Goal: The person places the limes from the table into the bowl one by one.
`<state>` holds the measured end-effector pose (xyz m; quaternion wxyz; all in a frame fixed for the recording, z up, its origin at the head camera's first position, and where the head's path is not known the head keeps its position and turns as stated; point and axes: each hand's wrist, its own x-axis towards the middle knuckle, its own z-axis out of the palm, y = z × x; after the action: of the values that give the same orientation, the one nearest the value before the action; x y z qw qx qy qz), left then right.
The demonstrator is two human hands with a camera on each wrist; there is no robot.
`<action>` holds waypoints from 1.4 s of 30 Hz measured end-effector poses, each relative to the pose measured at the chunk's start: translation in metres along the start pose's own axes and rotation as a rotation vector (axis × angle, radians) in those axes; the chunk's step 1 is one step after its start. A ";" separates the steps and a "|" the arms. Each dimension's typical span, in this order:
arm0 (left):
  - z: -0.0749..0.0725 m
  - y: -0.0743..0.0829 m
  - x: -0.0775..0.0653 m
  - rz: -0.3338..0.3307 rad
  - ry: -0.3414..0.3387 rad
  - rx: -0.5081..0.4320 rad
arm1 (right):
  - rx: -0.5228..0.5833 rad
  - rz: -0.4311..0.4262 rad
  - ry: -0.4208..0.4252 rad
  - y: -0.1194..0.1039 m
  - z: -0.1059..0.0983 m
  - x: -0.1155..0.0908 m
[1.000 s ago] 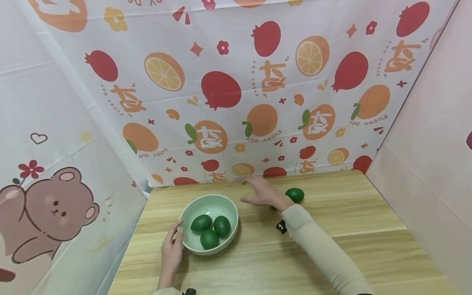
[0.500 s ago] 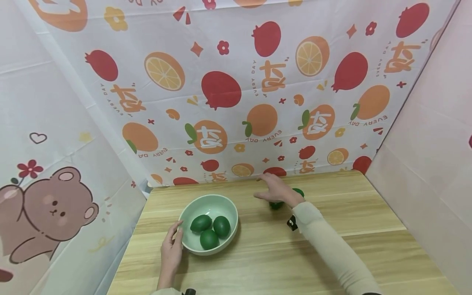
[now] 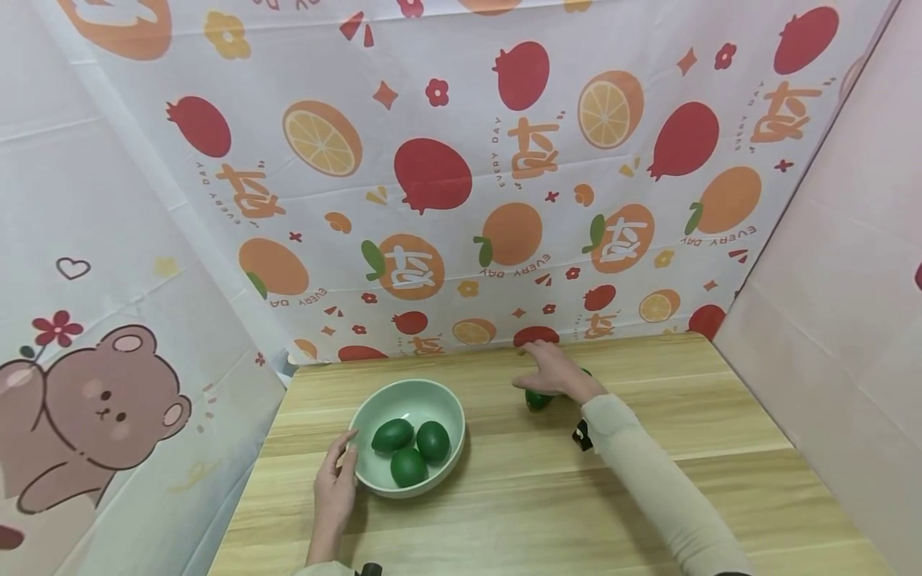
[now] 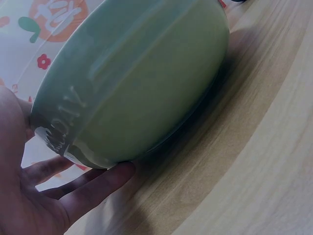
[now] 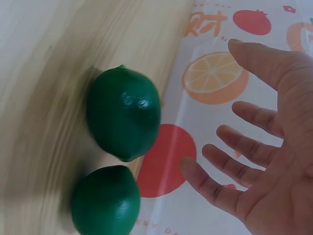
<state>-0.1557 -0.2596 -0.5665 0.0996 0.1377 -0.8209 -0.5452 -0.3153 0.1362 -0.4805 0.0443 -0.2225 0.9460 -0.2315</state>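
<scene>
Limes [image 3: 536,400] lie lower right of centre, near the wide-spread, empty right hand [image 3: 553,373]; best close squarely round one, while the left hand [image 3: 335,490], fingers nearly straight, steadies the bowl [image 3: 439,400], lower left of centre.

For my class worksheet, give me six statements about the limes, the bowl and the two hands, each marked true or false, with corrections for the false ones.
1. Three limes lie inside the bowl. True.
2. The right hand is gripping a lime. False: the right hand is open and holds nothing.
3. The left hand touches the bowl. True.
4. The bowl is upside down. False: it stands upright, opening upward.
5. Two more limes lie outside the bowl, on the wooden table. True.
6. The sheet behind the table is plain white. False: the sheet is printed with fruit.
</scene>
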 end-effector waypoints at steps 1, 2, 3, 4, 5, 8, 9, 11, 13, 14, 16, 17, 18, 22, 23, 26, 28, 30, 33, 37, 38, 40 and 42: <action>0.000 0.000 0.000 0.002 0.002 -0.006 | -0.012 0.002 -0.002 0.002 0.001 -0.001; 0.000 0.000 0.000 0.007 0.006 -0.007 | -0.021 0.000 -0.004 0.004 0.002 -0.001; 0.000 0.001 -0.001 0.008 0.007 -0.007 | -0.031 -0.005 -0.005 0.005 0.002 -0.002; 0.000 0.001 -0.001 0.010 0.009 -0.005 | -0.038 -0.008 -0.008 0.007 0.003 -0.002; 0.001 0.001 -0.001 0.012 0.012 -0.004 | -0.038 -0.003 -0.012 0.008 0.004 -0.003; 0.000 0.001 -0.001 0.010 0.011 0.003 | -0.032 0.013 -0.021 0.011 0.006 -0.004; 0.000 0.000 -0.001 0.008 0.009 0.007 | -0.031 0.020 -0.025 0.012 0.007 -0.004; 0.000 0.000 -0.001 0.003 0.003 0.013 | -0.027 0.035 -0.033 0.013 0.009 -0.005; -0.001 0.000 -0.001 -0.003 -0.001 0.015 | -0.027 0.041 -0.035 0.014 0.010 -0.006; -0.001 -0.001 -0.001 -0.005 -0.002 0.014 | -0.023 0.041 -0.033 0.014 0.011 -0.006; -0.001 -0.001 -0.001 -0.011 -0.003 0.012 | -0.015 0.036 -0.031 0.015 0.012 -0.006; -0.001 0.000 -0.001 -0.014 -0.004 0.013 | -0.011 0.033 -0.030 0.015 0.012 -0.007; -0.001 0.000 -0.001 -0.016 -0.003 0.014 | -0.007 0.031 -0.030 0.015 0.013 -0.007; -0.001 0.001 -0.001 -0.024 -0.011 0.017 | -0.006 0.022 -0.034 0.017 0.017 -0.008; -0.001 0.001 -0.001 -0.026 -0.014 0.018 | -0.008 0.023 -0.036 0.017 0.019 -0.008; -0.001 0.002 -0.001 -0.029 -0.021 0.009 | -0.007 0.024 -0.039 0.019 0.021 -0.008; -0.002 0.002 -0.001 -0.030 -0.022 0.014 | -0.001 0.028 -0.042 0.020 0.022 -0.008; -0.002 0.002 -0.001 -0.030 -0.018 0.016 | 0.002 0.026 -0.039 0.022 0.024 -0.009; -0.001 0.002 -0.001 -0.020 -0.010 0.014 | 0.002 0.026 -0.040 0.024 0.026 -0.009; 0.000 0.001 -0.001 0.001 0.001 0.010 | -0.006 0.028 -0.042 0.026 0.030 -0.008; 0.000 0.001 -0.001 0.003 0.002 0.011 | -0.010 0.027 -0.041 0.026 0.031 -0.008; 0.000 0.001 -0.001 0.003 0.001 0.011 | -0.020 0.029 -0.041 0.027 0.032 -0.007; 0.000 0.002 -0.001 -0.002 -0.005 0.010 | -0.029 0.034 -0.044 0.027 0.034 -0.006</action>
<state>-0.1547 -0.2587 -0.5650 0.0964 0.1379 -0.8238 -0.5413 -0.3141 0.1466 -0.5231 0.0659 -0.2121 0.9517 -0.2120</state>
